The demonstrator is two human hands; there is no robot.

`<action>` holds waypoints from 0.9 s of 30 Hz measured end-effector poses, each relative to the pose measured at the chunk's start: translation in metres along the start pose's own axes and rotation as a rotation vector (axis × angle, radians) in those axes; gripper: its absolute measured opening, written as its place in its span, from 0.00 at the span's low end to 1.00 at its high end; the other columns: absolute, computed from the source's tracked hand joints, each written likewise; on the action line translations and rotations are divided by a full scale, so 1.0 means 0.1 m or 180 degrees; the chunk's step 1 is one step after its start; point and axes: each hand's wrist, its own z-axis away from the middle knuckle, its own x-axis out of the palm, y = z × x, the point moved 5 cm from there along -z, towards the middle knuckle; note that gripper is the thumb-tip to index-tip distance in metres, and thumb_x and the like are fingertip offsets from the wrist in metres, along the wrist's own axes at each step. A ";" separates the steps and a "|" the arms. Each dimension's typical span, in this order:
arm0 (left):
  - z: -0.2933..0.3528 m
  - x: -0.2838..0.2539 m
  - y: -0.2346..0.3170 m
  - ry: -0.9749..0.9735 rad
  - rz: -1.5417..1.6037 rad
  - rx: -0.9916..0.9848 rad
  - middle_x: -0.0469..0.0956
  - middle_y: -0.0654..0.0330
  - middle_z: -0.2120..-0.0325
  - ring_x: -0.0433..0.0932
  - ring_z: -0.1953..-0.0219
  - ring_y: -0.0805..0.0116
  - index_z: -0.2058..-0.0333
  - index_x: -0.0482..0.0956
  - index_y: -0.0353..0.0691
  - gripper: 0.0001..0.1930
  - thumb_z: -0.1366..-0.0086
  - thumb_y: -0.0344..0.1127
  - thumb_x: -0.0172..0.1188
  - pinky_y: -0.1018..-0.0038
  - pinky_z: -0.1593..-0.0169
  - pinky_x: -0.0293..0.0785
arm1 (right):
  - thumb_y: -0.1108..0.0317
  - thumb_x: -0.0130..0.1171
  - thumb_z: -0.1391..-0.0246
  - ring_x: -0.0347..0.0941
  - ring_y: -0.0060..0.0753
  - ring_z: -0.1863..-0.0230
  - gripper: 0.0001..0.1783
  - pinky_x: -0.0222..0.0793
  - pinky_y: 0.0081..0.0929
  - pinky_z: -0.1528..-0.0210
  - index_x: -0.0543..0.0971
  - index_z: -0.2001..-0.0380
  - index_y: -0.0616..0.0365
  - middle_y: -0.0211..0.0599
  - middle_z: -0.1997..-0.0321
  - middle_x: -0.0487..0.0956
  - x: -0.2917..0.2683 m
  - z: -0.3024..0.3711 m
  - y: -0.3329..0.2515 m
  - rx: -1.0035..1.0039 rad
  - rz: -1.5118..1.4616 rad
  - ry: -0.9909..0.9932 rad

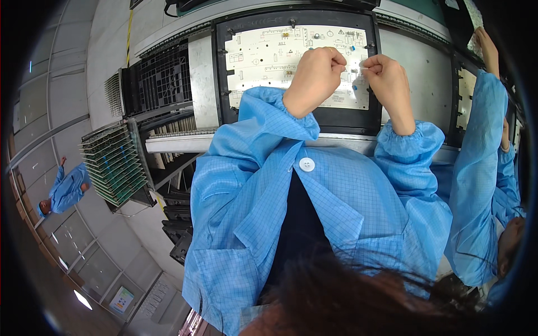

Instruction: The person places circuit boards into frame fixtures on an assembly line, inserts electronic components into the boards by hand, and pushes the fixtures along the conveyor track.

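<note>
A cream-coloured circuit board (263,70) lies in a black carrier frame (220,84) in front of me. Over the board's right half is my left hand (315,78), its thumb and fingers pinched together. My right hand (390,84) is closed in a pinch at the board's right edge, a short way from the left one. Anything between the fingers of either hand is too small to make out. Small blue parts (353,49), a round dark component (316,36) and a yellowish part (285,35) stand on the board. My left hand hides some of its middle.
Metal conveyor rails (174,143) run along the frame's near and far sides. To the left are a rack of stacked green boards (115,165) and a black slotted rack (159,78). At the right, a co-worker's blue sleeve (476,168) reaches over the line. Another person (67,187) is farther left.
</note>
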 end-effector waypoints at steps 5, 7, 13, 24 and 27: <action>-0.01 0.08 -0.06 0.0125 0.0025 0.0196 0.81 0.44 0.74 0.81 0.70 0.50 0.69 0.83 0.29 0.08 0.46 0.23 0.56 0.64 0.61 0.78 | 0.73 0.63 0.56 0.80 0.39 0.70 0.10 0.73 0.32 0.66 0.80 0.67 0.63 0.43 0.74 0.82 -0.02 -0.04 -0.04 -0.0018 0.0444 0.0062; -0.01 0.09 -0.06 0.0144 -0.0012 0.0234 0.81 0.44 0.74 0.81 0.70 0.49 0.69 0.83 0.29 0.09 0.46 0.23 0.55 0.63 0.61 0.78 | 0.74 0.61 0.56 0.79 0.48 0.69 0.09 0.73 0.37 0.65 0.78 0.68 0.62 0.46 0.74 0.81 -0.02 -0.08 -0.04 0.0006 0.0573 0.0119; 0.01 0.16 0.00 -0.0028 -0.0020 0.0158 0.81 0.43 0.74 0.81 0.70 0.48 0.69 0.84 0.29 0.08 0.46 0.25 0.57 0.62 0.60 0.78 | 0.75 0.59 0.53 0.77 0.58 0.65 0.07 0.71 0.44 0.65 0.76 0.68 0.62 0.54 0.72 0.80 0.06 0.05 -0.22 -0.0129 0.0892 0.0324; -0.01 0.27 0.00 -0.0113 -0.0637 0.0439 0.82 0.45 0.73 0.83 0.72 0.55 0.65 0.84 0.30 0.09 0.43 0.27 0.60 0.69 0.65 0.78 | 0.71 0.59 0.41 0.71 0.33 0.74 0.10 0.69 0.28 0.70 0.74 0.58 0.63 0.42 0.69 0.76 -0.25 0.28 0.13 -0.0663 -0.0134 0.1262; -0.03 0.30 0.00 -0.0153 -0.0726 0.0458 0.82 0.45 0.74 0.83 0.72 0.54 0.66 0.84 0.29 0.09 0.44 0.27 0.60 0.68 0.65 0.78 | 0.71 0.58 0.40 0.71 0.30 0.73 0.10 0.69 0.26 0.70 0.75 0.57 0.63 0.41 0.68 0.76 -0.31 0.39 0.23 -0.0454 -0.0205 0.1298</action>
